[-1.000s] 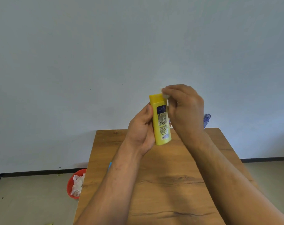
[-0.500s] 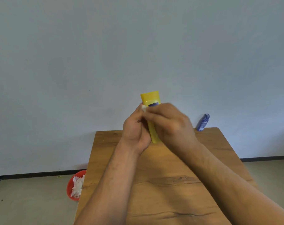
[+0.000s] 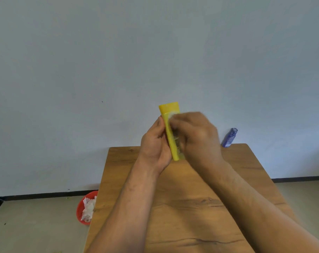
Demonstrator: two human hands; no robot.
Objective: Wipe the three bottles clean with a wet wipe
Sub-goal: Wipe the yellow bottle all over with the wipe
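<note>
Step in hand: wiping the yellow bottle (image 3: 170,134), which is held cap-up in the air above the far edge of the wooden table (image 3: 182,212), at 12 o'clock from the table's middle.
Left hand (image 3: 154,145): grips the yellow bottle from its left side, fingers curled round the back and thumb up along the near edge.
Right hand (image 3: 198,136): blurred by motion; its fingers look curled together over a white wet wipe (image 3: 174,115), pressing it on the bottle's face just below the cap.
Blue bottle (image 3: 229,137): small, tilted, at the table's far right corner, about 2 o'clock from the hands and apart from them; whether it leans on the wall I cannot tell.
Third bottle: not in view.
Done so far: I judge one bottle to be mid-wipe; nothing shows whether the blue one has been cleaned.
Left to do: finishing the yellow bottle's body and cap, then whichever of the other two bottles remains unwiped.
Red bin (image 3: 80,207): on the floor at 8 o'clock, just beside the table's left edge, holding crumpled white wipes (image 3: 88,209).
Progress estimate: somewhere in the middle of the task, no closer than that.
</note>
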